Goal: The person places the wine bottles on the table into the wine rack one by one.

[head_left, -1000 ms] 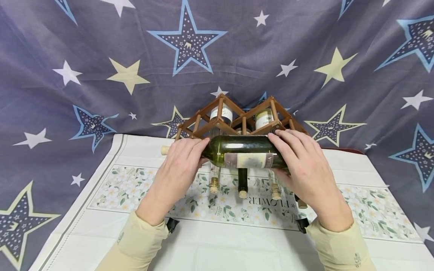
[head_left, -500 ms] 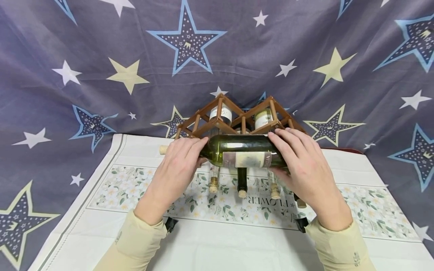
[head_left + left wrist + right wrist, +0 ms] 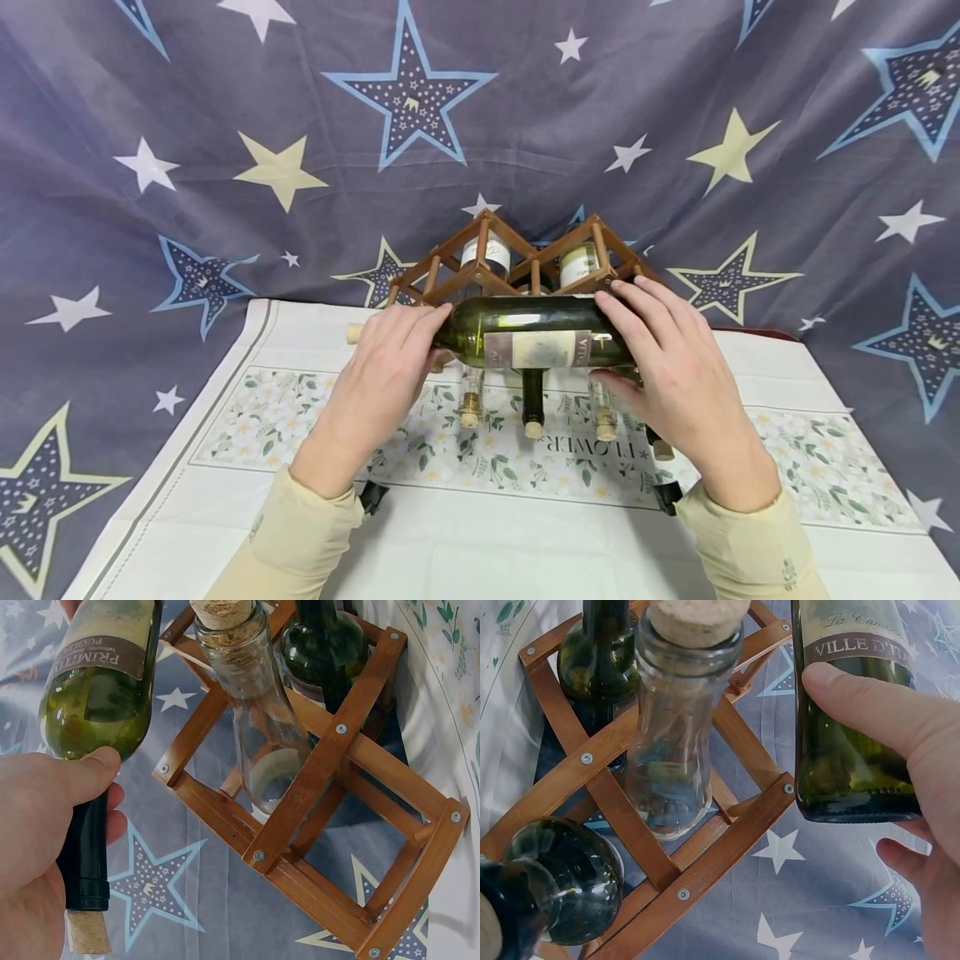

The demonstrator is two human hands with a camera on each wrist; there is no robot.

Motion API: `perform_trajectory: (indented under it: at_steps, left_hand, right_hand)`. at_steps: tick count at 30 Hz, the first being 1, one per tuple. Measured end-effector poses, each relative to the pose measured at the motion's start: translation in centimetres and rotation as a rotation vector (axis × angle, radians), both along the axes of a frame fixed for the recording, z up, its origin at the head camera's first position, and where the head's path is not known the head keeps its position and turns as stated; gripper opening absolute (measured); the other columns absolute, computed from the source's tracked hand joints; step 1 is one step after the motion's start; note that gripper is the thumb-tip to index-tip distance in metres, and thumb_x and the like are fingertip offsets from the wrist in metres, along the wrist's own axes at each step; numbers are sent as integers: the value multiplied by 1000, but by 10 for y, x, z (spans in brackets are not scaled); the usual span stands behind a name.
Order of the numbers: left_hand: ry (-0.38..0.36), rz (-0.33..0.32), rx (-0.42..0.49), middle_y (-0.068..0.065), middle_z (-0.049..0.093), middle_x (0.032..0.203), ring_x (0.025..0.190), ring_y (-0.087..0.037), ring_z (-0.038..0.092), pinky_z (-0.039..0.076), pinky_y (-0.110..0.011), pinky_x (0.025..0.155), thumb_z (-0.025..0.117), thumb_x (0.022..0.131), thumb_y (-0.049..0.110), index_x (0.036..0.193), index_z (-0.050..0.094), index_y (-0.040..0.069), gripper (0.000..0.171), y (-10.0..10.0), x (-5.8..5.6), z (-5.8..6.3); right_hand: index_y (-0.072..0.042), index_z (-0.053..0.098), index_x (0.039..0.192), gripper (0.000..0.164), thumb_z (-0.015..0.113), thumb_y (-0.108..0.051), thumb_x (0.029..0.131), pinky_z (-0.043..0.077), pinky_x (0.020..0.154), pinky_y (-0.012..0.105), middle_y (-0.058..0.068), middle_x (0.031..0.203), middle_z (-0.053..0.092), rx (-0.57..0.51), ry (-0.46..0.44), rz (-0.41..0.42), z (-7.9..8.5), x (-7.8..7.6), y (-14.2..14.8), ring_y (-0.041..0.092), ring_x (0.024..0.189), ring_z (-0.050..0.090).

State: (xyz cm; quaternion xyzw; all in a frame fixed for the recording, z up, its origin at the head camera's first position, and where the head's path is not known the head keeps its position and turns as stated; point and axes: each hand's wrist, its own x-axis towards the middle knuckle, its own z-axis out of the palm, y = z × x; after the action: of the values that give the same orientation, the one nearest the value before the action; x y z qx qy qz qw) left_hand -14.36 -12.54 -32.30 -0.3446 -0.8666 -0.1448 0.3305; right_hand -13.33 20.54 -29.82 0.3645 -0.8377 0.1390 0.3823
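Observation:
A green wine bottle with a cream and brown label lies level across the front of a wooden wine rack in the head view. My left hand grips its neck, and the cork sticks out past that hand. At the base end, my right hand holds the bottle, with the thumb along the glass in the right wrist view. Behind it, the rack bears several corked bottles, among them a clear bottle and a dark green bottle. Part of the rack is hidden by the held bottle.
Corked necks, such as a dark green one, jut from the rack toward me over a white floral tablecloth. In the right wrist view, a dark bottle sits low in the rack. A star-patterned curtain hangs behind.
The held bottle and my left hand have shifted slightly to the left, and the head view has turned a little. Both hands keep their hold on the bottle.

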Motion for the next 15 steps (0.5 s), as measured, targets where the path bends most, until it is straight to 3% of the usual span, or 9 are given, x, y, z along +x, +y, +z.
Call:
perform_trajectory:
  at_steps: [15]
  left_hand:
    - [3,9,-6,-12,59,126,113,-29,52,30,-40,111,62,96,5,140,50,-2,46,-5,1,3]
  right_hand:
    - [-3,48,147,96,90,-29,65,27,113,52,18,147,47,2,-3,-20,0,1,8,38,140,35]
